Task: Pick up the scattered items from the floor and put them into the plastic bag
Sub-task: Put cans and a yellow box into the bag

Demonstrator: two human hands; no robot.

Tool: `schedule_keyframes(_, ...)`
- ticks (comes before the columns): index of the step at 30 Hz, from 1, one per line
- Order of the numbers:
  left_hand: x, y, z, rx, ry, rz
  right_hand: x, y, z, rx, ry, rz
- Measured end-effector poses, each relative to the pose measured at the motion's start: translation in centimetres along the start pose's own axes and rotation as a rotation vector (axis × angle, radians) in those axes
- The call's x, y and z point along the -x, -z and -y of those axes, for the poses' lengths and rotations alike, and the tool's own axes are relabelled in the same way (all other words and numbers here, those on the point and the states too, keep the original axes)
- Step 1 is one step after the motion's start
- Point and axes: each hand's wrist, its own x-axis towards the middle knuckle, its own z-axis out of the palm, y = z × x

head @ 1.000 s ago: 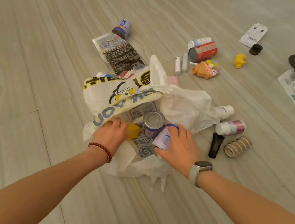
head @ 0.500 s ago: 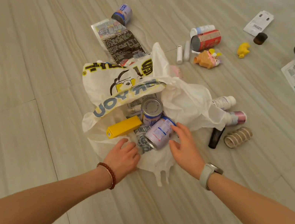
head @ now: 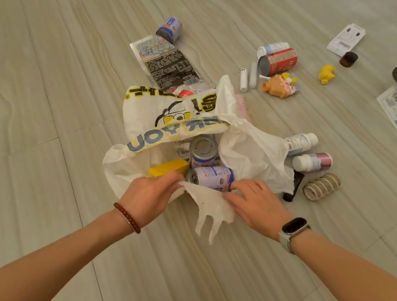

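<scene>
The plastic bag (head: 150,116) is lying open on the floor (head: 39,123). The left hand (head: 150,195) and right hand (head: 256,207) are each pinching its near edge (fingers curled on the thin plastic). Two cans (head: 211,176) and a yellow box (head: 169,168) are sitting inside it.

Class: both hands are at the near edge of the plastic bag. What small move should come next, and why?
Probably lift and spread the plastic bag's near edge. The left hand and right hand both pinch it, two cans and a yellow box lie inside, and bottles on the floor wait beside it.
</scene>
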Motion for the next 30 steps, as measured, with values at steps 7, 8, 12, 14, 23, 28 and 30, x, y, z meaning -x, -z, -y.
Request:
schedule_keyframes(7, -0.8, 3.6, 0.4, 0.075, -0.001, -0.136, -0.3, 1.2, 0.5, 0.022, -0.105, -0.002)
schedule_keyframes(8, -0.7, 4.0, 0.6, 0.058, -0.021, -0.138, -0.4, 1.4, 0.4, 0.076, -0.105, 0.055)
schedule_keyframes(12, -0.3, 5.3, 1.2, -0.110, -0.212, -0.066, -0.1, 1.1, -0.2, 0.254, -0.035, 0.253)
schedule_keyframes(14, 0.8, 5.3, 1.1, -0.187, -0.271, 0.033, -0.3, 0.6, -0.1, 0.290, 0.002, 0.186)
schedule_keyframes(23, 3.6, 4.5, 3.6, -0.375, 0.039, 0.109, -1.3, 2.4, 0.9, -0.207, -0.160, 0.098)
schedule_keyframes(28, 1.1, 7.1, 3.6, -0.312, 0.089, -0.083, -4.1, 6.6, 0.0, -0.058, -0.174, -0.223)
schedule_keyframes(30, -0.3, 8.9, 3.1, -0.297, 0.015, -0.209, -5.4, 8.7, -0.2, -0.094, -0.156, -0.379)
